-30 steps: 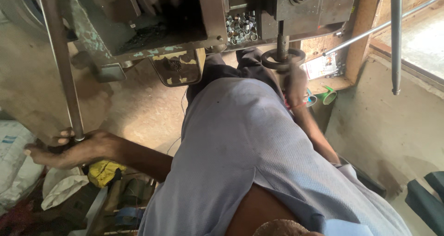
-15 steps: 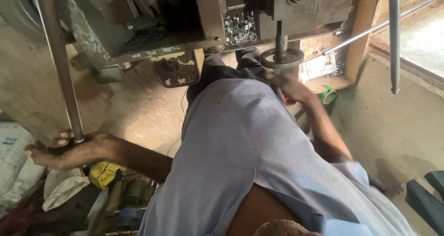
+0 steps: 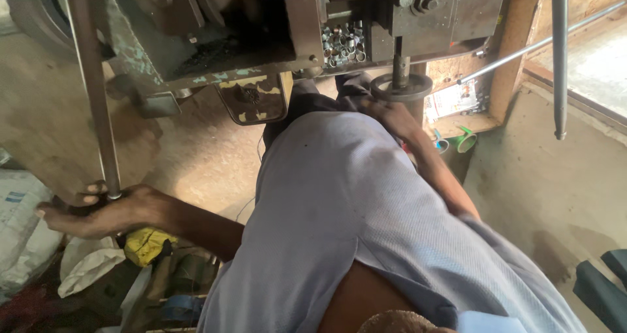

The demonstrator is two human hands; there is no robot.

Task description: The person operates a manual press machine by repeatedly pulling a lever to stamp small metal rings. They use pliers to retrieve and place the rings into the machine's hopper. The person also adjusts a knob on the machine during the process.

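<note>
My left hand (image 3: 98, 210) is wrapped around the lower end of a long metal lever rod (image 3: 91, 85) at the left. My right hand (image 3: 390, 116) reaches up under the heavy grey press machine (image 3: 261, 39), just below a round black die ring (image 3: 401, 87) on a vertical shaft; whether its fingers hold anything is hidden. A heap of small shiny metal rings (image 3: 341, 44) lies on the machine bed just left of the shaft. My pale blue shirt (image 3: 339, 215) fills the middle of the view.
A white sack (image 3: 19, 235), a yellow rag (image 3: 147, 245) and crumpled cloth lie on the floor at lower left. A thin steel rod (image 3: 559, 59) hangs at the right, a slanted one (image 3: 542, 42) beside it. Green tape rolls (image 3: 465, 140) sit by a wooden post (image 3: 516, 46).
My right hand has slid from beside the ring at the right to just beneath it. My left hand stays on the lever rod.
</note>
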